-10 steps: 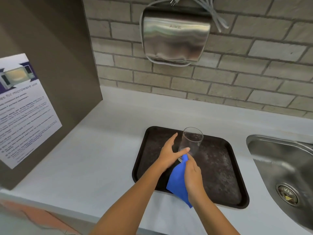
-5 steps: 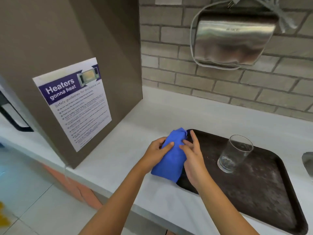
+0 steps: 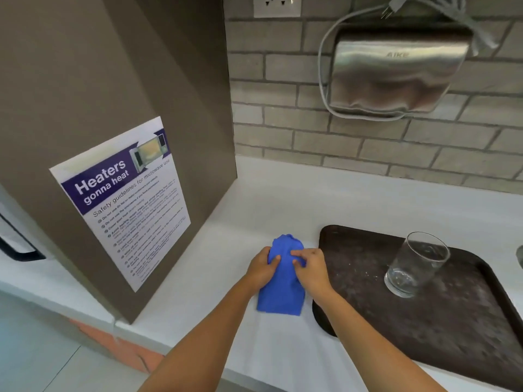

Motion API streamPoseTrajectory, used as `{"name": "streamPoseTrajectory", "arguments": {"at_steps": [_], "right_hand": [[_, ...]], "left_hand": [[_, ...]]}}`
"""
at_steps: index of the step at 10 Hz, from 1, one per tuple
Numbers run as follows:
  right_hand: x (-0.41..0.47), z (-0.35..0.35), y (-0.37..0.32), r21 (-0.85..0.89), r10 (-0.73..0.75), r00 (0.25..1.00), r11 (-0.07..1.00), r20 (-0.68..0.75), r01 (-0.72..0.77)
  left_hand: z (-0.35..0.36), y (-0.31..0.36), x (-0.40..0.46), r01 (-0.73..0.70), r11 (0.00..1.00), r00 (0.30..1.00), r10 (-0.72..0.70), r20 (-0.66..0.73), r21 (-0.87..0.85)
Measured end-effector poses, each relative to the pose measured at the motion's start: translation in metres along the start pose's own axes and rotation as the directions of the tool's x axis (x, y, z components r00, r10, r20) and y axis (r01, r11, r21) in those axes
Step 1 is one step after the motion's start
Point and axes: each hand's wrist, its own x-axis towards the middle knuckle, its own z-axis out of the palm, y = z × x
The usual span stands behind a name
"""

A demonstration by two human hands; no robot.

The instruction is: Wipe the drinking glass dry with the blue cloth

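The blue cloth (image 3: 281,290) lies bunched on the white counter, just left of the dark tray (image 3: 441,321). My left hand (image 3: 261,268) grips its left side and my right hand (image 3: 312,268) pinches its right side near the top. The clear drinking glass (image 3: 416,264) stands upright on the tray, well to the right of both hands, with nothing touching it.
A brown cabinet side (image 3: 158,114) with a microwave safety poster (image 3: 121,202) rises at the left. A steel hand dryer (image 3: 396,72) hangs on the brick wall. A sink edge (image 3: 520,256) shows at the far right. The counter's front edge (image 3: 198,360) runs below my forearms.
Both hands left the glass on the tray and carried the cloth left onto the counter. The view swung left, bringing the poster into sight.
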Motion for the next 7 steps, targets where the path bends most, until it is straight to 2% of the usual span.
{"name": "streamPoseTrajectory", "arguments": {"at_steps": [1, 2, 3, 4, 5, 6, 7], "right_hand": [[0.006, 0.008, 0.009, -0.182, -0.008, 0.987, 0.983, 0.159, 0.037], [0.012, 0.015, 0.017, -0.351, -0.041, 0.973, 0.928, 0.227, 0.121], [0.015, 0.021, 0.015, -0.424, -0.025, 0.98, 0.899, 0.197, 0.108], [0.017, 0.026, 0.019, -0.64, -0.003, 0.974, 0.754, 0.227, 0.151], [0.017, 0.025, 0.021, -0.75, 0.052, 0.966, 0.641, 0.254, 0.162], [0.018, 0.023, 0.017, -0.773, 0.079, 0.954, 0.607, 0.288, 0.183], [0.018, 0.016, 0.007, -0.73, 0.048, 0.947, 0.65, 0.319, 0.213]], "left_hand": [[0.002, -0.007, 0.014, -0.045, 0.972, 0.996, 0.063, -0.069, 0.23], [0.005, -0.012, 0.022, -0.144, 0.81, 0.973, 0.221, -0.068, 0.569], [0.007, -0.013, 0.027, -0.181, 0.674, 0.945, 0.322, -0.065, 0.716], [0.008, -0.013, 0.034, -0.222, 0.561, 0.931, 0.365, 0.003, 0.798], [0.006, -0.015, 0.042, -0.233, 0.603, 0.958, 0.277, 0.074, 0.763], [0.003, -0.019, 0.048, -0.253, 0.552, 0.96, 0.245, 0.136, 0.795], [0.0, -0.014, 0.048, -0.339, 0.445, 0.934, 0.267, 0.238, 0.829]]}}
